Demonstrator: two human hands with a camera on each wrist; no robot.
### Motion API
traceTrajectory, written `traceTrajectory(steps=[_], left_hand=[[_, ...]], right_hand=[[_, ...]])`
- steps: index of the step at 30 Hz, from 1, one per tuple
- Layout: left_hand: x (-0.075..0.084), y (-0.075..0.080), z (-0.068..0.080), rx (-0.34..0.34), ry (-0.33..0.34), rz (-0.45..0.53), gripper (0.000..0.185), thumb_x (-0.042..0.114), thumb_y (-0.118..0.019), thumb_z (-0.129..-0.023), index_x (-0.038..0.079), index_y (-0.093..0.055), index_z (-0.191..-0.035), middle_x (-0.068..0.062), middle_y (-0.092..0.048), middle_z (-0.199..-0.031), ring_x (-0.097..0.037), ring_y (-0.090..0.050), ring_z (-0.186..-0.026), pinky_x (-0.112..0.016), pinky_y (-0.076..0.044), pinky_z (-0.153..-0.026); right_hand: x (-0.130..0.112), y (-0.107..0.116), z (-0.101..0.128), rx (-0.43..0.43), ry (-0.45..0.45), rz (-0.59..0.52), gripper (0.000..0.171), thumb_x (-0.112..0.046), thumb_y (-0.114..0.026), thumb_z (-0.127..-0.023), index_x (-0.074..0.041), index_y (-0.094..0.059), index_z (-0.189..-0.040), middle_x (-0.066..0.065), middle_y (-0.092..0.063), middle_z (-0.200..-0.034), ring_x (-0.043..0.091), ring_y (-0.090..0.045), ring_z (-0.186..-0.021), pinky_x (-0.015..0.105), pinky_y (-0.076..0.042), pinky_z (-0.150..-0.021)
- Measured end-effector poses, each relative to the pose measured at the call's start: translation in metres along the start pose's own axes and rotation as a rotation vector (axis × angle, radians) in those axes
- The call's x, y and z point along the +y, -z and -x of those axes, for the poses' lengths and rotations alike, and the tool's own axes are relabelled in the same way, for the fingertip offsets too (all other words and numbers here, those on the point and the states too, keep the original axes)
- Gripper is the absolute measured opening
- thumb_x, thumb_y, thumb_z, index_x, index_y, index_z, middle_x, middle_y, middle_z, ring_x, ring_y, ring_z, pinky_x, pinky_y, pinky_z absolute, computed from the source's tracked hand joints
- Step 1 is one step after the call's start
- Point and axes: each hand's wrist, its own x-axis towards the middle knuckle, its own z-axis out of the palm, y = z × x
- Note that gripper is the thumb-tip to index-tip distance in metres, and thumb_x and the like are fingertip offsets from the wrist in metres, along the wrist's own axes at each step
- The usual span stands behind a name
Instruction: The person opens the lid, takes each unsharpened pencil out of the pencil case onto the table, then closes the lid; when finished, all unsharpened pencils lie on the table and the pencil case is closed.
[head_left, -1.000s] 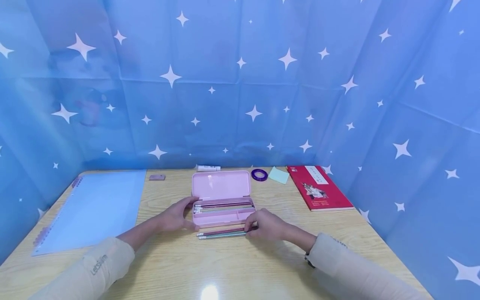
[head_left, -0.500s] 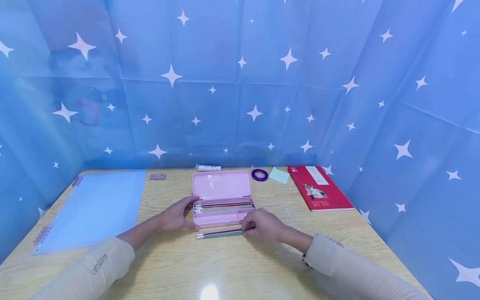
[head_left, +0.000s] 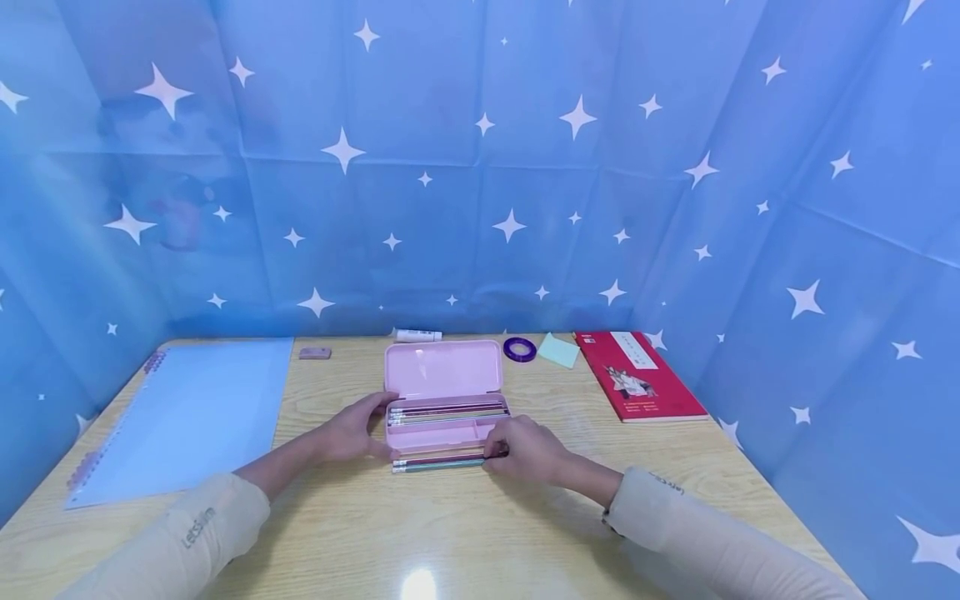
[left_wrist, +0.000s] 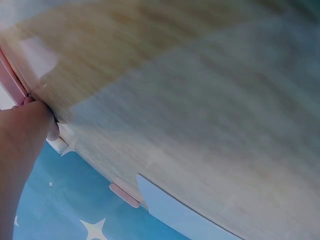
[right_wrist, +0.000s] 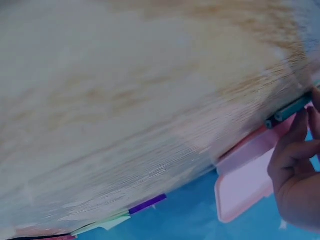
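Observation:
A pink pencil case [head_left: 442,433] lies with its lid up on the table, several pencils [head_left: 450,411] in its rear compartment. My left hand [head_left: 348,429] holds the case's left end, thumb at the front corner and fingers at the back. In the left wrist view this hand [left_wrist: 25,125] meets the pink edge. Just in front of the case, my right hand [head_left: 528,448] pinches a few pencils [head_left: 438,465], one teal and one dark red, near their right ends. In the right wrist view, two pencil ends [right_wrist: 285,112] stick out from the fingers.
A white sheet with a coil edge [head_left: 187,417] lies at left, an eraser [head_left: 315,353] beyond it. Behind the case sits a white tube [head_left: 417,336]. Further right are a purple tape roll [head_left: 519,350], pale green sticky notes [head_left: 558,351] and a red book [head_left: 637,379].
My right hand has shifted slightly left, and the pencils in it have come closer to the front of the case. The left hand has stayed in place.

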Motion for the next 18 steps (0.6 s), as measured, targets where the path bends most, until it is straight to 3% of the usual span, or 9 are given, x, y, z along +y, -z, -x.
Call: traceTrajectory(steps=[11,18], left_hand=[[0.000,0.000,0.000,-0.006,0.000,0.007,0.100,0.027,-0.089,-0.072,0.000,-0.033,-0.150,-0.014,-0.049,-0.141,-0.033,-0.044,-0.133,-0.052,-0.026,-0.117],[0.001,0.000,0.001,-0.002,-0.013,0.005,0.100,0.027,-0.089,-0.073,-0.003,-0.032,-0.150,-0.016,-0.050,-0.140,-0.034,-0.045,-0.131,-0.052,-0.027,-0.116]], right_hand=[[0.003,0.013,0.000,-0.054,0.009,-0.042,0.014,-0.013,-0.083,-0.078,-0.014,-0.077,-0.090,-0.008,-0.070,-0.086,0.008,-0.060,-0.079,0.023,-0.051,-0.070],[0.007,0.022,-0.008,-0.025,0.017,-0.082,0.008,-0.013,-0.078,-0.084,-0.013,-0.077,-0.092,-0.007,-0.071,-0.086,0.008,-0.056,-0.067,0.023,-0.051,-0.059]])
